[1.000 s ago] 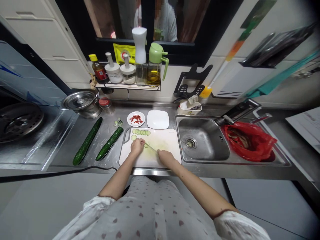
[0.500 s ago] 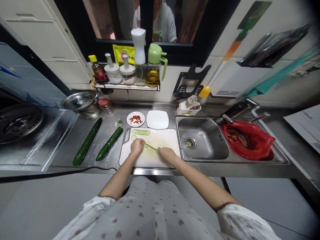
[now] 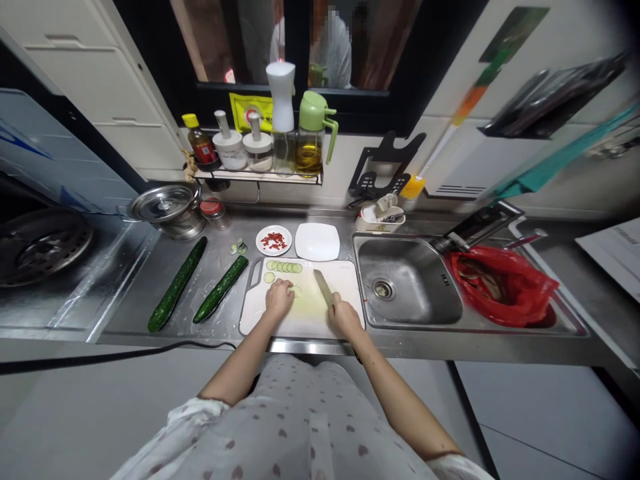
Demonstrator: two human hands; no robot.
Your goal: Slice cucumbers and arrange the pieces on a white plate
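Note:
My right hand (image 3: 345, 318) is closed round the handle of a knife (image 3: 323, 288), its blade angled up and to the left over the right part of a white cutting board (image 3: 311, 325). Curled fingers of my left hand (image 3: 279, 299) pinch at a pale green cucumber slice (image 3: 295, 292) on the board. Behind that hand lies a row of overlapping cucumber slices (image 3: 284, 267), with a single slice (image 3: 269, 277) just in front of the row's left end. Two dark green cucumbers, a longer one (image 3: 179, 285) and a shorter one (image 3: 221, 289), rest left of the board.
Behind the board are a plate of chopped red bits (image 3: 273, 241) and a white square plate (image 3: 317, 241). A sink (image 3: 407, 280) adjoins on the right, with a red plastic bag (image 3: 503, 287) beyond it. A steel pot (image 3: 167, 210) and small cucumber scraps (image 3: 239, 247) are leftward.
The knife has moved right, away from my left hand, and its blade has swung to point more away from me. My left hand stays near the slice on the board.

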